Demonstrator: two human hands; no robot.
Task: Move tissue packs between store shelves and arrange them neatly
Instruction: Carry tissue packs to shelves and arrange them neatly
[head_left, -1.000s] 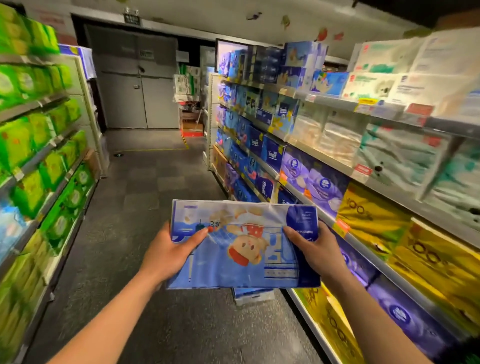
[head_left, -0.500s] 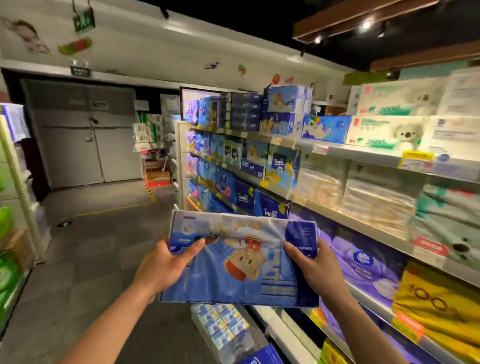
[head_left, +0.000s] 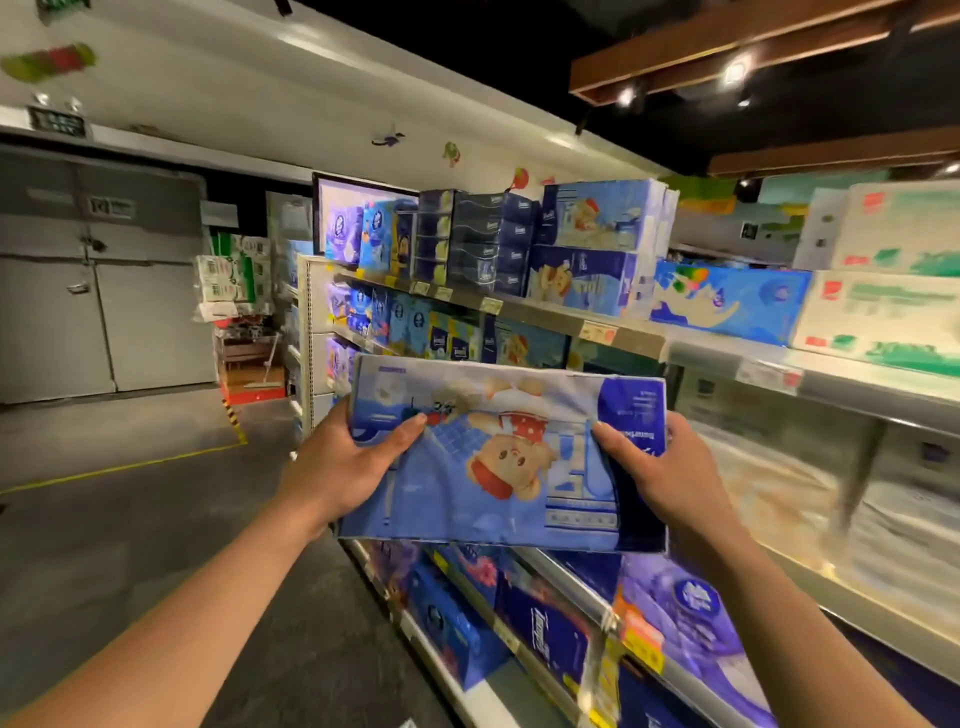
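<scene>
Held thing: a person is holding a blue tissue pack (head_left: 504, 457) out over the store aisle; its cartoon child print is facing up, upside down to the wearer.
Left grip: the left grip (head_left: 343, 467) is clamping the pack's left end, thumb lying across the top face, fingers hidden underneath.
Right grip: the right grip (head_left: 670, 467) is clamping the right end the same way, thumb on top.
Long axis: running from one grip to the other, roughly level.
Likely target: matching cartoon packs (head_left: 602, 218) are sitting stacked two high on the top shelf (head_left: 550, 314), above and beyond both grips. The right grip is nearer, so the lift would probably be going up and away.
Top shelf contents: beside that stack, dark boxed tissues (head_left: 478, 244).
Below the grips: lower shelves are carrying purple packs (head_left: 691, 603) and dark blue packs (head_left: 550, 629).
</scene>
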